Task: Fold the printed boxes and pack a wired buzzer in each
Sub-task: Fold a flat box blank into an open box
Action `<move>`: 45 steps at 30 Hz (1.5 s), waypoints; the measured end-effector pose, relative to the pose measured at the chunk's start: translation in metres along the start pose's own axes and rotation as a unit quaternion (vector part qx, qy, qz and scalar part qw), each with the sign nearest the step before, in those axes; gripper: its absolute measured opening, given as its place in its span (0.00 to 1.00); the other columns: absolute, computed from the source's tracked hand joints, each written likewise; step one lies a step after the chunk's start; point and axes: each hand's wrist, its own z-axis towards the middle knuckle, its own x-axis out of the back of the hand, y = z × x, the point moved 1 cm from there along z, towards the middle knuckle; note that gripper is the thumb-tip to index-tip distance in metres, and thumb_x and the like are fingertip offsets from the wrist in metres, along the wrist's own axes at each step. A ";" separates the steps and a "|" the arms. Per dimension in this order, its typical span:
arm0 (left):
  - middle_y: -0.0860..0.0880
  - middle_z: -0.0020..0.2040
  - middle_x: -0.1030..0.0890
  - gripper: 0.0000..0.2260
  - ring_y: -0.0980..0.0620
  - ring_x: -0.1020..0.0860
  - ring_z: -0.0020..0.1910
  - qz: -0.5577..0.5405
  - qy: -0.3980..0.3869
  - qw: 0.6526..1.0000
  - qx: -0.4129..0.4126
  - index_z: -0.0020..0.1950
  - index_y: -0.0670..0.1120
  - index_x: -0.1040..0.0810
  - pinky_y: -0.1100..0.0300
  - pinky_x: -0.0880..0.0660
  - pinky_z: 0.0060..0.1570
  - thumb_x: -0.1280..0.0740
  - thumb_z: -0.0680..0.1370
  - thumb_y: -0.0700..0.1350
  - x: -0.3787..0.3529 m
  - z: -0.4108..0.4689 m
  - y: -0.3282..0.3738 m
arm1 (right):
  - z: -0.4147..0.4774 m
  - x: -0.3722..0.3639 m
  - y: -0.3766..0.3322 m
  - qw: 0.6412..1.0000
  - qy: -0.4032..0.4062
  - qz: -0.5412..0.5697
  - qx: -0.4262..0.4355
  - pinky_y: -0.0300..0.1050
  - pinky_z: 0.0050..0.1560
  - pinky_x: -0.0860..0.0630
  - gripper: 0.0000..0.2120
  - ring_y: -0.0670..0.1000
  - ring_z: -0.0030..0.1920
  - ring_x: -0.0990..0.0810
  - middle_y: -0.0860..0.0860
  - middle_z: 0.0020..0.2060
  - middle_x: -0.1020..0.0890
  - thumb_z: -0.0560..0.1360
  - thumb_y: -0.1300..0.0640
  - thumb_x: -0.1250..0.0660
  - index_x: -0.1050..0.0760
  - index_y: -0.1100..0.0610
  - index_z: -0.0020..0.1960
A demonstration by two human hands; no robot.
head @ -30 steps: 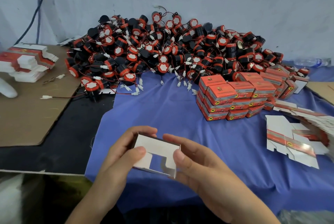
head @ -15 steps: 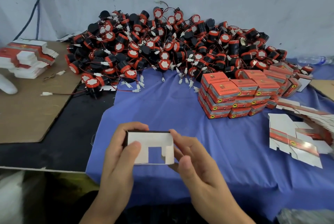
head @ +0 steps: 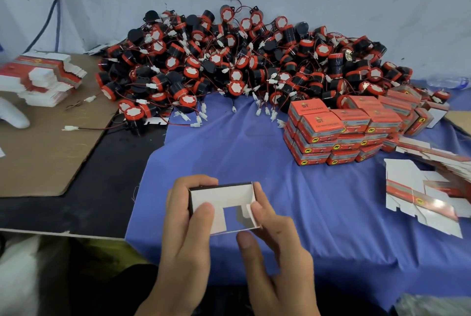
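Both hands hold a half-folded box [head: 222, 197] low in the middle, its white inside facing me. My left hand [head: 187, 224] grips its left side, thumb on the inner flap. My right hand [head: 271, 236] pinches its right wall, thumb at the lower edge. Behind lies a big heap of black and red wired buzzers [head: 242, 65]. Finished orange boxes [head: 339, 129] are stacked right of centre. Flat box blanks [head: 420, 196] lie at the right, and another stack of blanks [head: 43, 78] at the far left.
A blue cloth [head: 229, 152] covers the table under my hands. Brown cardboard [head: 43, 142] lies at the left with a white object [head: 12, 116] on it. A loose buzzer wire [head: 84, 128] crosses the cardboard edge. A grey wall stands close behind the heap.
The box has turned from tilted to square-on and opened into a rectangular tube. My right thumb slid down to its lower edge, and both hands shifted a little.
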 end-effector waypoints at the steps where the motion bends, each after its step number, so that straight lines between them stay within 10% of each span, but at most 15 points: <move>1: 0.50 0.54 0.21 0.15 0.45 0.21 0.53 -0.002 0.003 1.000 -0.004 0.59 0.54 0.24 0.43 0.25 0.52 0.40 0.74 0.55 0.000 0.000 0.000 | -0.001 -0.001 0.000 1.000 0.009 0.001 0.008 0.45 0.64 0.23 0.15 0.48 0.70 0.23 0.45 0.74 0.27 0.81 0.54 0.35 0.25 0.45 0.67; 5: 0.52 0.52 0.20 0.12 0.47 0.21 0.51 -0.013 -0.003 1.000 -0.008 0.58 0.53 0.24 0.49 0.24 0.50 0.38 0.75 0.49 0.003 0.003 -0.002 | -0.001 -0.003 0.002 0.998 0.048 0.038 -0.001 0.55 0.63 0.21 0.15 0.52 0.70 0.23 0.47 0.71 0.23 0.79 0.56 0.31 0.20 0.47 0.65; 13: 0.47 0.61 0.26 0.14 0.47 0.24 0.59 0.060 -0.056 0.994 -0.071 0.64 0.56 0.28 0.65 0.27 0.55 0.41 0.79 0.52 0.002 0.000 -0.005 | 0.004 -0.002 -0.001 0.979 0.112 0.152 -0.080 0.42 0.53 0.18 0.15 0.53 0.59 0.16 0.53 0.55 0.15 0.72 0.59 0.26 0.19 0.46 0.57; 20: 0.52 0.62 0.27 0.12 0.45 0.26 0.63 0.125 -0.060 0.981 -0.137 0.63 0.59 0.30 0.66 0.30 0.59 0.42 0.80 0.50 0.007 0.002 -0.002 | 0.007 0.009 -0.004 0.996 0.071 -0.041 0.027 0.46 0.56 0.18 0.11 0.51 0.61 0.17 0.45 0.61 0.18 0.81 0.48 0.32 0.18 0.49 0.61; 25: 0.58 0.65 0.30 0.15 0.43 0.28 0.65 0.171 -0.080 0.965 -0.184 0.66 0.59 0.33 0.63 0.31 0.60 0.41 0.80 0.50 0.008 0.004 0.001 | 0.008 0.011 0.000 0.996 0.071 -0.049 0.025 0.47 0.55 0.18 0.14 0.52 0.61 0.18 0.47 0.61 0.19 0.76 0.61 0.28 0.19 0.54 0.62; 34: 0.57 0.66 0.33 0.16 0.55 0.34 0.67 0.270 -0.024 0.912 -0.308 0.65 0.48 0.31 0.52 0.33 0.62 0.37 0.77 0.46 0.005 0.007 -0.011 | 0.014 0.008 -0.013 0.902 0.047 0.324 -0.283 0.51 0.61 0.20 0.14 0.51 0.65 0.19 0.51 0.61 0.16 0.70 0.64 0.29 0.12 0.54 0.52; 38: 0.57 0.67 0.32 0.16 0.56 0.34 0.68 0.264 -0.012 0.914 -0.307 0.65 0.47 0.30 0.43 0.30 0.60 0.37 0.77 0.45 -0.001 0.003 -0.012 | 0.009 0.007 -0.011 0.954 0.047 0.200 -0.219 0.40 0.54 0.19 0.27 0.48 0.62 0.18 0.48 0.59 0.15 0.74 0.80 0.36 0.12 0.51 0.50; 42: 0.59 0.67 0.31 0.14 0.49 0.30 0.66 0.220 -0.009 0.937 -0.270 0.64 0.53 0.30 0.51 0.30 0.62 0.39 0.79 0.46 -0.002 -0.001 -0.003 | 0.005 0.008 -0.012 0.984 0.048 0.129 -0.110 0.38 0.56 0.21 0.13 0.51 0.65 0.20 0.49 0.62 0.18 0.76 0.58 0.31 0.14 0.50 0.58; 45: 0.61 0.63 0.29 0.13 0.47 0.28 0.64 0.183 -0.009 0.959 -0.215 0.61 0.59 0.30 0.64 0.33 0.62 0.40 0.79 0.46 0.003 0.002 0.008 | 0.008 0.023 -0.009 0.995 -0.057 0.081 -0.032 0.52 0.64 0.24 0.22 0.59 0.68 0.23 0.54 0.67 0.23 0.75 0.50 0.29 0.20 0.54 0.67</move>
